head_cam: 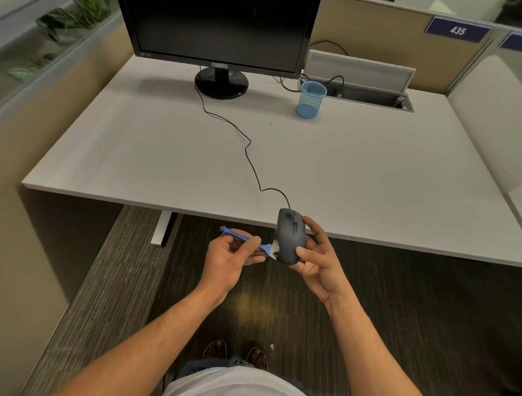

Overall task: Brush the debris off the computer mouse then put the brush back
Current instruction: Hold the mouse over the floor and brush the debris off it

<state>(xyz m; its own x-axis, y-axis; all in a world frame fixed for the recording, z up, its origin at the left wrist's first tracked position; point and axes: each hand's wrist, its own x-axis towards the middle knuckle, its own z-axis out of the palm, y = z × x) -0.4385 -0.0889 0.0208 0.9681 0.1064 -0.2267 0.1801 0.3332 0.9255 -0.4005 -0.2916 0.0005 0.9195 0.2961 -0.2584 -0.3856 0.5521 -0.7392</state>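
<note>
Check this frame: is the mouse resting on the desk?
No, the right hand holds the mouse up off the desk, just past its front edge.

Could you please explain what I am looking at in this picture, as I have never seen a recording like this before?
There is no machine here: a camera worn on a person's head looks down at their own two hands. The left hand pinches a small blue brush, its pale bristles against the side of a dark computer mouse, which the right hand holds up off the white desk. The mouse's cable runs back across the desk. On the desk stand a monitor and a blue mesh cup.
</note>
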